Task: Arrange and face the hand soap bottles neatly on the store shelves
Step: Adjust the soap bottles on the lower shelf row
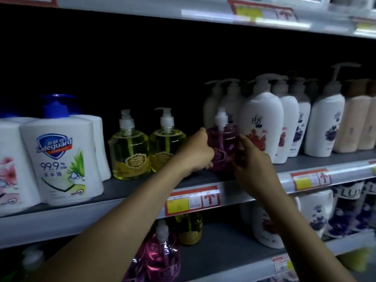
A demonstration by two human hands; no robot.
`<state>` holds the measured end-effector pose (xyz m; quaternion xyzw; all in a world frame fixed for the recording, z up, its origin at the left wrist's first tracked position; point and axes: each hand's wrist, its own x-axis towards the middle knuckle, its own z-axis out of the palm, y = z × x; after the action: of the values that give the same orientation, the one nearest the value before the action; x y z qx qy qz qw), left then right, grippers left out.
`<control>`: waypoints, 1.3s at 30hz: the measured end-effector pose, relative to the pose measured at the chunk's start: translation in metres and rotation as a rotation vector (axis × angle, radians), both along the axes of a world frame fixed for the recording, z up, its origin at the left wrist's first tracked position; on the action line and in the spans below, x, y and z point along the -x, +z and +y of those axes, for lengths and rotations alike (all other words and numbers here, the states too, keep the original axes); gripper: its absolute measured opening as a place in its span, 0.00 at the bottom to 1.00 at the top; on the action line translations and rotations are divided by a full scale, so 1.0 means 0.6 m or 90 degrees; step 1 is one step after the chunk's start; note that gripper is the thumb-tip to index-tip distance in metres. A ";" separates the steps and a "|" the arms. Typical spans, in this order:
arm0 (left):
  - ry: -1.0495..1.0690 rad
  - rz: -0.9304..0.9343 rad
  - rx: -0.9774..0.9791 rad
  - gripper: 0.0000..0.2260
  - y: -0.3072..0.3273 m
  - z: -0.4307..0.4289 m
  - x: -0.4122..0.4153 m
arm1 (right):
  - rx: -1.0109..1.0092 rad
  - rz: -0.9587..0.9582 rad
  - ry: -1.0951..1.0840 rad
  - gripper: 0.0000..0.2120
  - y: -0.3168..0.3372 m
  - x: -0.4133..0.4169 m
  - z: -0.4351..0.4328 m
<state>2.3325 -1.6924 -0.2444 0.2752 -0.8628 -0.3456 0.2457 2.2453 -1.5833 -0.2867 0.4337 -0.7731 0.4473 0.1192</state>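
A pink hand soap bottle (pixel 222 147) with a clear pump stands on the middle shelf (pixel 130 186). My left hand (pixel 196 152) grips its left side and my right hand (pixel 251 159) holds its right side. Two yellow hand soap bottles (pixel 129 151) (pixel 165 147) stand to its left, pumps upright. Further left are white Safeguard bottles (pixel 61 159) with a blue pump. To the right stands a row of tall white pump bottles (pixel 261 121).
Price tags (pixel 193 200) hang on the shelf's front rail. The lower shelf holds a pink bottle (pixel 162 255), a yellow bottle (pixel 190 228) and white and purple bottles (pixel 317 210). Beige bottles (pixel 354 123) stand at the far right. The shelf's back is dark.
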 end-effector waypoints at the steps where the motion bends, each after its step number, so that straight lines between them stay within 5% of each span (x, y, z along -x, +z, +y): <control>1: 0.011 0.021 0.015 0.16 -0.005 0.001 -0.005 | 0.032 -0.004 0.006 0.28 -0.004 0.002 0.000; 7: 0.026 0.205 0.010 0.26 -0.033 0.014 -0.050 | 0.205 -0.101 0.114 0.28 -0.018 -0.007 0.012; 19: 0.007 0.441 0.295 0.32 -0.120 0.115 -0.132 | 0.449 -0.115 0.285 0.25 -0.097 -0.064 0.107; 25: 0.062 0.431 0.420 0.29 -0.270 0.160 -0.155 | 0.332 -0.157 0.367 0.29 -0.209 -0.061 0.155; 32: 0.112 0.340 0.223 0.29 -0.430 0.152 -0.121 | 0.045 -0.178 0.253 0.32 -0.306 -0.017 0.144; 39: 0.181 0.157 0.156 0.32 -0.474 0.137 -0.074 | -0.032 -0.212 0.224 0.32 -0.378 0.019 0.072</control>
<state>2.3768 -1.6100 -0.5285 0.3180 -0.8143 -0.2309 0.4272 2.2341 -1.5400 -0.5134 0.4843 -0.7055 0.5075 -0.1004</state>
